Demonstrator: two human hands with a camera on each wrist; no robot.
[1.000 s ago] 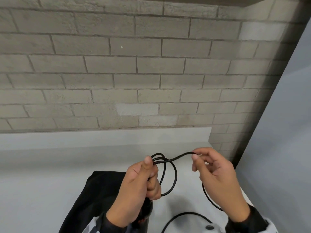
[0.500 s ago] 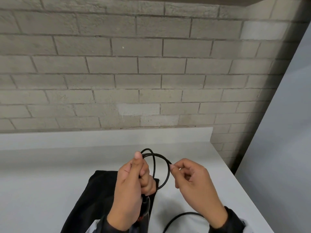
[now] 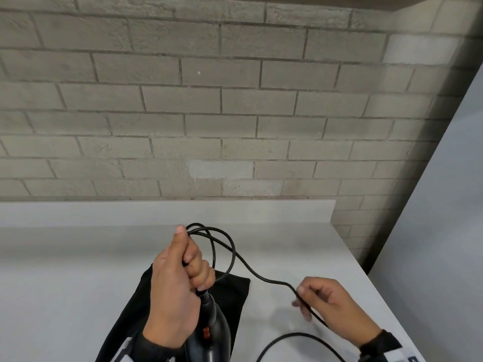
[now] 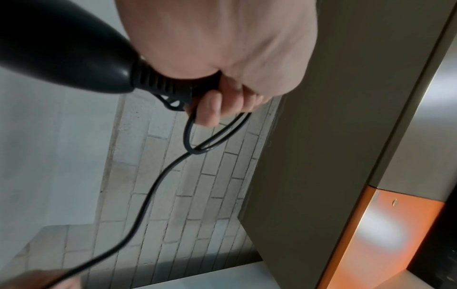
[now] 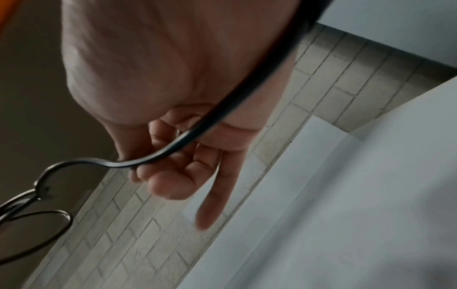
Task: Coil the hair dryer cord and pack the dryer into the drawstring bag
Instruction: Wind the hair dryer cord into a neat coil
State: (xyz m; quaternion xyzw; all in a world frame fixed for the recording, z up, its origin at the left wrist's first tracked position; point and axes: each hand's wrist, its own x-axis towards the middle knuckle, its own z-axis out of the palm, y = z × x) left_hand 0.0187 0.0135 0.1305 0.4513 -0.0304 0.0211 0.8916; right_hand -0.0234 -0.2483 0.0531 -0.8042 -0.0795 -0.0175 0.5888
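My left hand [image 3: 180,278] grips the coiled loops of the black cord [image 3: 224,246] together with the strain relief at the handle end of the black hair dryer [image 3: 211,335], which hangs below the fist. In the left wrist view the dryer [image 4: 61,48] fills the upper left and the cord [image 4: 153,187] trails away. My right hand [image 3: 326,301] pinches the free run of cord low on the right; in the right wrist view the cord [image 5: 173,144] crosses my fingers. A black drawstring bag [image 3: 230,291] lies flat on the counter under the dryer.
The white counter [image 3: 65,270] ends at a low backsplash [image 3: 156,212] against a grey brick wall [image 3: 209,100]. A pale panel [image 3: 444,231] rises beyond the counter's right edge. More cord arcs across the counter at the bottom [image 3: 295,338].
My right hand has moved away from the left, down and to the right, sliding along the cord and drawing out a longer free run. The left hand keeps the loops.
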